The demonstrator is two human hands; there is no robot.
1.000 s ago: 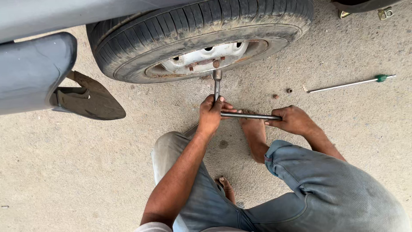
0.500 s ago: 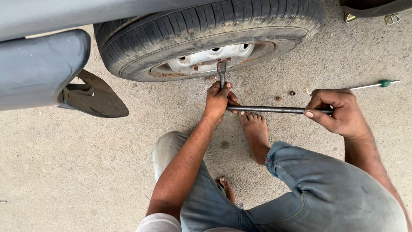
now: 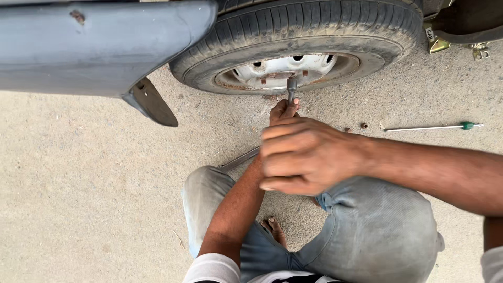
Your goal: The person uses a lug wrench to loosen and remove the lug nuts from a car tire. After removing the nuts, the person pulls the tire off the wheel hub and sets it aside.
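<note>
A metal wheel wrench [image 3: 291,88] sits with its socket end on the white steel wheel hub [image 3: 285,71] of a car's tyre [image 3: 314,26]. My left hand [image 3: 284,110] grips the wrench shaft just below the hub. My right hand [image 3: 309,157] is closer to the camera, closed in a fist over a wrench arm that it hides. Another wrench arm [image 3: 238,160] pokes out to the lower left. I squat in grey jeans [image 3: 377,230], and a bare foot [image 3: 275,230] shows between my knees.
A grey car body panel [image 3: 99,47] and a black mud flap [image 3: 152,102] are to the left of the wheel. A thin screwdriver with a green handle [image 3: 435,127] and small nuts [image 3: 363,126] lie on the concrete at the right. A jack [image 3: 437,42] is at the top right.
My right hand swung from far out on the right back toward me and to the left, turning the wrench arm with it. My left hand stayed on the shaft near the hub.
</note>
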